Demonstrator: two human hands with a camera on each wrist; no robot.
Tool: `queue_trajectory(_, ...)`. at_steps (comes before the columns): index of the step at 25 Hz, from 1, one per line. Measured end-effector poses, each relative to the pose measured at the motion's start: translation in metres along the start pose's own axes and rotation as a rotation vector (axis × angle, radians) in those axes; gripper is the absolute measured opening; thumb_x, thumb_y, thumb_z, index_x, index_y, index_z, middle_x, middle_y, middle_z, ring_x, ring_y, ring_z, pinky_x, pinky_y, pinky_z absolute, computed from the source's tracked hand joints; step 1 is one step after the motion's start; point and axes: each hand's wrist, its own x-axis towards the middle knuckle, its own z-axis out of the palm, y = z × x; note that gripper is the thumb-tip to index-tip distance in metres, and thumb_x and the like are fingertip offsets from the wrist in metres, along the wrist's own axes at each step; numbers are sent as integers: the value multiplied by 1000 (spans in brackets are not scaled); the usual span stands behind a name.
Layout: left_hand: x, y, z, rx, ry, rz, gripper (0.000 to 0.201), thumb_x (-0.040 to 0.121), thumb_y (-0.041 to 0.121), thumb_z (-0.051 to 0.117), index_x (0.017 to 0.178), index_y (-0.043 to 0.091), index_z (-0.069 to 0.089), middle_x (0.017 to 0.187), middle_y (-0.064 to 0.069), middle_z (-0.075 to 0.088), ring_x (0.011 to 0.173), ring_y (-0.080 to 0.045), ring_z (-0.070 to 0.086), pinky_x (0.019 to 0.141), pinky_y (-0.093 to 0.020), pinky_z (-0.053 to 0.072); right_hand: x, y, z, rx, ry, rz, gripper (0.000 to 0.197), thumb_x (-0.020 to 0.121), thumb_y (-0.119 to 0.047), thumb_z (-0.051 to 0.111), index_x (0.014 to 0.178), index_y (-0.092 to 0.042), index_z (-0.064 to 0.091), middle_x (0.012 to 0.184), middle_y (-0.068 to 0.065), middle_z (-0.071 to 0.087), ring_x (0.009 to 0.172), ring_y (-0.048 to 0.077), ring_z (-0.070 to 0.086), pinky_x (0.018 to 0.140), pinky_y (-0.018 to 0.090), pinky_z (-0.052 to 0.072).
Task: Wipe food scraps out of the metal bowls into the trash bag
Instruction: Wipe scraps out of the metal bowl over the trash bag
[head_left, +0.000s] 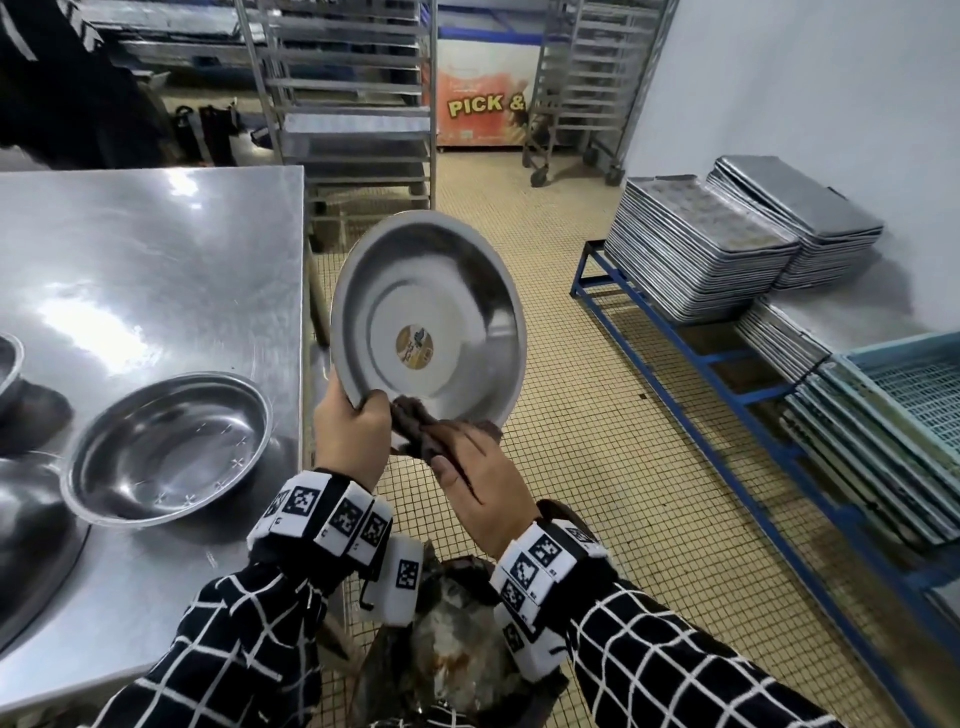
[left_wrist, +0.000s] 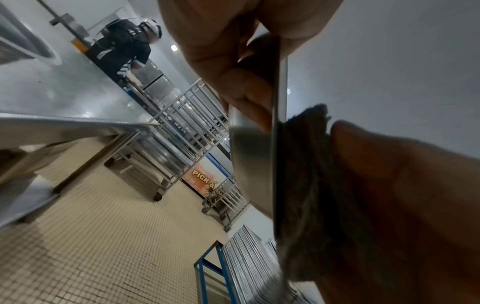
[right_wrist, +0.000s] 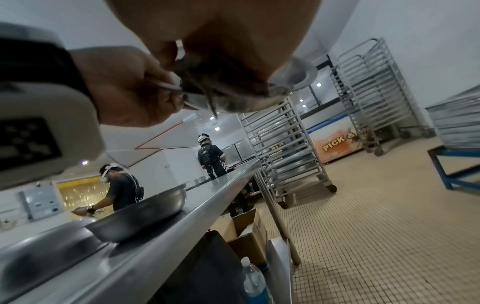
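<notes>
Directly below my wrists, the trash bag is gaping open on the tiled floor, just past the steel table's right edge. I am holding a metal bowl tilted up over it, my left hand clamped on its lower rim, my right hand pressing a brown rag against that rim. Another bowl is sitting near the table's edge. Open floor is running right to a blue rack of stacked trays.

From the left wrist, my left-hand fingers are curling behind the bowl's edge, the rag bunched on its inner side.

From the right wrist, my right hand is gripping the rag at the rim, beside my left hand; wheeled tray racks are standing well apart across the floor.
</notes>
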Motion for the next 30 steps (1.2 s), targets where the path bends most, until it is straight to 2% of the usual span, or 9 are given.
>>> queue_trajectory(3,2,0,3,-7,-7,-8,26,82,-1,47,80,24,50,70,3,53,63,-15,46,57,-28,39,0,10,-4,-63,76,-3,44,100,-39,31,131,-15,50,129,0,53,122,11,43,103,34,40)
queue_trajectory(6,0,4,3,-21,-60,-12,25,83,-2,47,78,22,52,70,1,52,62,-14,43,57,-26,38,2,29,-10,-141,135,151,52,100,-47,22,147,-26,29,153,-5,27,144,14,13,117,43,22)
queue_trajectory(11,-7,10,5,-91,-147,-65,12,85,-3,47,78,5,52,67,-1,48,60,-11,42,56,-23,38,33,34,-39,-126,292,382,59,99,-41,28,151,-25,7,158,-7,-10,145,17,-6,93,25,26)
queue_trajectory(14,-10,14,4,-91,-217,-51,16,85,-4,48,72,5,48,62,1,46,50,-2,40,50,-15,37,47,38,-57,-56,425,448,59,98,-44,33,151,-23,16,157,1,12,134,13,27,83,23,39)
queue_trajectory(17,-7,9,0,-104,-270,-114,18,86,-3,48,71,8,49,63,-4,49,61,-17,48,59,-32,43,57,39,-83,119,489,565,46,96,-43,46,129,-11,45,114,5,56,102,20,58,75,27,43)
queue_trajectory(19,0,6,-5,-129,-297,-203,13,85,-2,48,75,6,52,66,-10,52,65,-28,54,62,-46,50,58,39,-100,193,465,603,40,90,-39,59,117,-10,53,96,-4,58,90,16,57,79,25,41)
queue_trajectory(22,8,6,-12,-161,-311,-250,11,86,-2,49,84,8,55,66,-9,57,57,-25,59,48,-34,51,55,41,-106,275,419,646,32,83,-35,70,106,-15,61,93,-6,64,86,14,60,80,27,45)
queue_trajectory(27,7,1,-5,-322,-241,-165,52,79,12,71,120,32,45,108,-7,65,100,-25,66,86,-40,53,57,21,-77,447,649,714,22,86,-25,67,104,-15,57,92,-7,62,91,17,62,78,23,47)
queue_trajectory(30,-13,6,9,-328,-320,-113,52,78,11,74,112,39,47,107,-4,66,103,-24,65,85,-36,54,52,0,-54,583,782,706,38,87,-27,67,120,-14,55,103,-6,62,97,14,60,85,24,47)
